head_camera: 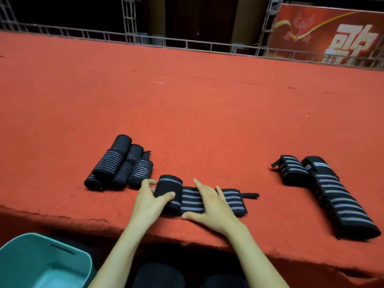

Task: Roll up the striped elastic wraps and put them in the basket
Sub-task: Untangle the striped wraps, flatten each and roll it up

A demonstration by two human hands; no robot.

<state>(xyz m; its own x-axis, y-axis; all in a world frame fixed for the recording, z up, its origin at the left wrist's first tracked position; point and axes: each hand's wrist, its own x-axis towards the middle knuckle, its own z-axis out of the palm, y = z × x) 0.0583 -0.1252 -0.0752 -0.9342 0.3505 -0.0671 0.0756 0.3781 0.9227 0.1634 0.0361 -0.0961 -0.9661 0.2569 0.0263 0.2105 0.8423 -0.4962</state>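
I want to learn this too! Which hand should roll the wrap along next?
Probably left. The left hand curls round the rolled end, ready to turn it, while the right hand lies flat on the unrolled strip, pinning it down.

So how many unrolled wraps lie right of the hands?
2: a short wrap farther back, and a long wrap against it, reaching nearer the camera. Others may be stacked underneath.

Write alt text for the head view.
Left hand grips the rolled end of a black, grey-striped elastic wrap on a red cloth table; the right hand presses its flat part. Rolled wraps left, unrolled wraps right, teal plastic basket below.
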